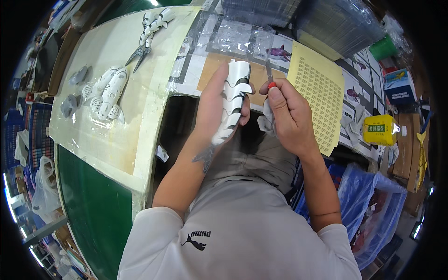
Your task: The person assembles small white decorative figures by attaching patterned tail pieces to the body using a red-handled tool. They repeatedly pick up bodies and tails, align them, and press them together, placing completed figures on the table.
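Observation:
My left hand [211,105] is closed around a white-and-black jointed toy fish tail [232,105], its segments curving down to a dark speckled fin [204,157] over my forearm. Just to the right, my right hand [294,114] pinches a thin, blade-like metal tool [269,72] with a red part by the fingertips. A crumpled greyish cloth [267,120] is tucked under the same hand's fingers. The tool is apart from the tail. Its exact kind is hard to make out.
White toy fish bodies [109,91], more tail pieces [150,35] and greyish lumps [70,105] lie on the left board. Rightward are a yellow label sheet [315,88], a stack of clear plastic trays [343,28], a yellow bottle [379,129] and a blue plastic-lined container [357,189].

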Demonstrator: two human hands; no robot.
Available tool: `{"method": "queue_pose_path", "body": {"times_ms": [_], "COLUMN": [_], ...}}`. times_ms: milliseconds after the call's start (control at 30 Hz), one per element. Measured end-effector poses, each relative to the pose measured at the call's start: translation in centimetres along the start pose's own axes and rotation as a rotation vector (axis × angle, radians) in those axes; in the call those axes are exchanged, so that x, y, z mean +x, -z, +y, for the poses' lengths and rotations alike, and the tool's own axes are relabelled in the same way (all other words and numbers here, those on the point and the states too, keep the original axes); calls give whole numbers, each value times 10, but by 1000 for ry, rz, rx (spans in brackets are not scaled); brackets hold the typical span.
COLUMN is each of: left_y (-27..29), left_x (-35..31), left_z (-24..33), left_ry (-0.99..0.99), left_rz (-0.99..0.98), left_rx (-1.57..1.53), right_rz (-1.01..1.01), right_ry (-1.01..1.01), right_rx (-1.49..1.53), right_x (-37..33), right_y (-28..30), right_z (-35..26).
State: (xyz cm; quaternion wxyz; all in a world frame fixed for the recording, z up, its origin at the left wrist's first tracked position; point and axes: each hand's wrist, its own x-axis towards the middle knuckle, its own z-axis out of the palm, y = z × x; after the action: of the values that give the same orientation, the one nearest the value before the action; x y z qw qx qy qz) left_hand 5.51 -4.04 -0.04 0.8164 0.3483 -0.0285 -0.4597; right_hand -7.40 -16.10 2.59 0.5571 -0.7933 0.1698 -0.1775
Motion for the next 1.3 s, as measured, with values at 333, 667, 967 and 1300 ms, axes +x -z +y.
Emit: {"method": "queue_pose_path", "body": {"times_ms": [333,667,967,1300], "left_y": [9,-2,-9,-2], "left_x": [-2,-15,-22,-21], "left_z": [6,6,2,0], "left_ry": [-42,26,-2,31], "left_rz": [-12,-83,2,-79], "left_rx": [90,-24,31,-1], "right_rz": [78,128,244,250], "right_ry": [43,275,452,531], "right_rx": [-180,-238,-329,-395], "right_x": [-2,-2,-2,1], "right_y": [-9,-25,-27,-24], "right_z": [-4,-2,3,3]}}
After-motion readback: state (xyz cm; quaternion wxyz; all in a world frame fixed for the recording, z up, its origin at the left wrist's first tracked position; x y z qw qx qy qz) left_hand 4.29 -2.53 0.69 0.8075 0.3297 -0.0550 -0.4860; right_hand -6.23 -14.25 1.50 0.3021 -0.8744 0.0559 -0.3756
